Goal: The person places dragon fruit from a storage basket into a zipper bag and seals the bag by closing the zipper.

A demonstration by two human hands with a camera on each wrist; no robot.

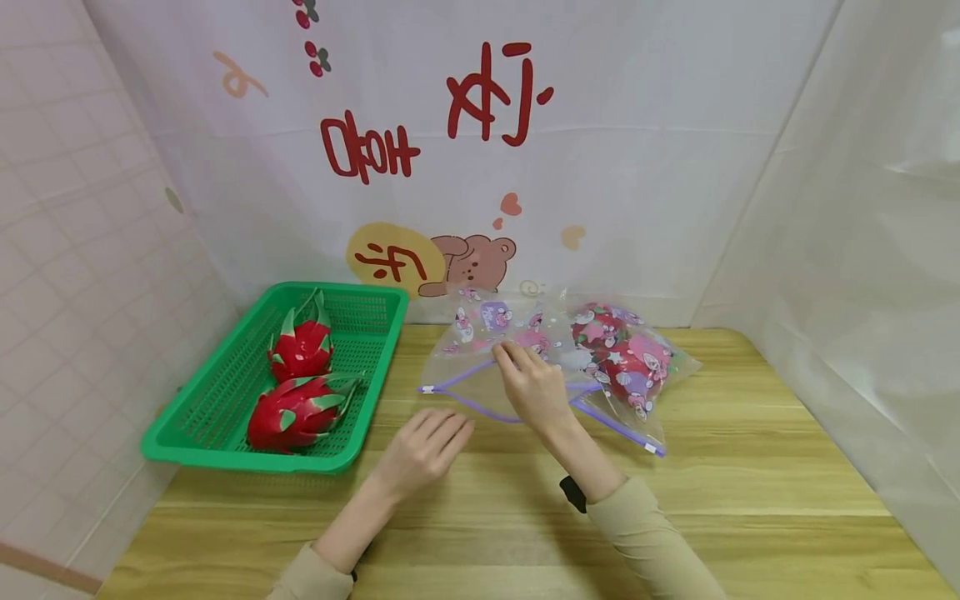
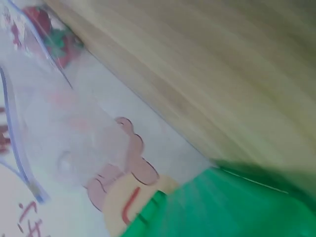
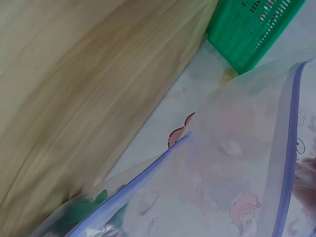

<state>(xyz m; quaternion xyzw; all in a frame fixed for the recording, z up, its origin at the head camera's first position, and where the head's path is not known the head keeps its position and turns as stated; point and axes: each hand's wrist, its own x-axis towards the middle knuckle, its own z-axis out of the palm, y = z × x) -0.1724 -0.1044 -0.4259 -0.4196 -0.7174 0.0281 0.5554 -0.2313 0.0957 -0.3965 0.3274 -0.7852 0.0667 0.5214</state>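
Noted right hand (image 1: 534, 390) at zip bag (image 1: 491, 321), mid-frame; cannot tell fingers' grip. Noted left hand (image 1: 422, 450), lower centre, fingers together; 2 dragon fruits (image 1: 298, 412), left.

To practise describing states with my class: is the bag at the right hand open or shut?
Open. In the head view, the bag has its purple zip edges spread apart, with a gap between them.

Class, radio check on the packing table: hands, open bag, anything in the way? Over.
Left hand free, near green basket. Right hand at mouth of open bag, grip unclear. No fruit visible inside. Filled bag crowding its right side.
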